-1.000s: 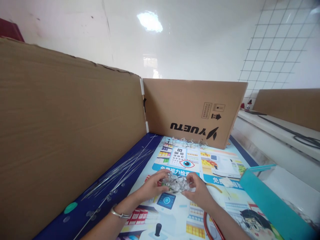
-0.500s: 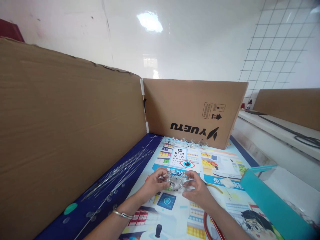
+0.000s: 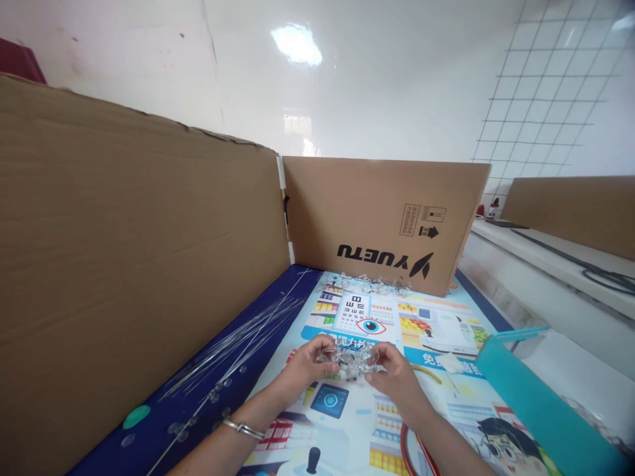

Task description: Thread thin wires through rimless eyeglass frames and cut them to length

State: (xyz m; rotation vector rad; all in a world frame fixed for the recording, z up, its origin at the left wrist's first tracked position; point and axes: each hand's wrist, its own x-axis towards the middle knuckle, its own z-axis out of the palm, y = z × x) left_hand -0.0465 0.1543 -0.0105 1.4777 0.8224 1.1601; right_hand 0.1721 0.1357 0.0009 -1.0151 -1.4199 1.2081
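My left hand (image 3: 303,365) and my right hand (image 3: 394,373) meet over the printed mat (image 3: 377,423), both pinched on a small cluster of clear crystal beads on wire (image 3: 353,355) held between them. A silver bangle (image 3: 243,428) is on my left wrist. Several thin metal wires (image 3: 233,350) lie in a loose bundle to the left on the dark blue strip (image 3: 198,423). A few clear beads (image 3: 198,420) are scattered along that strip.
Cardboard walls stand at the left (image 3: 139,264) and at the back (image 3: 381,221). More clear beaded pieces (image 3: 377,284) lie at the foot of the back wall. A teal box (image 3: 536,403) sits at the right, a red ring (image 3: 411,456) near my right forearm.
Both hands with the bead cluster have shifted slightly away from me; the fingers have been working on the cluster. Nothing else has moved.
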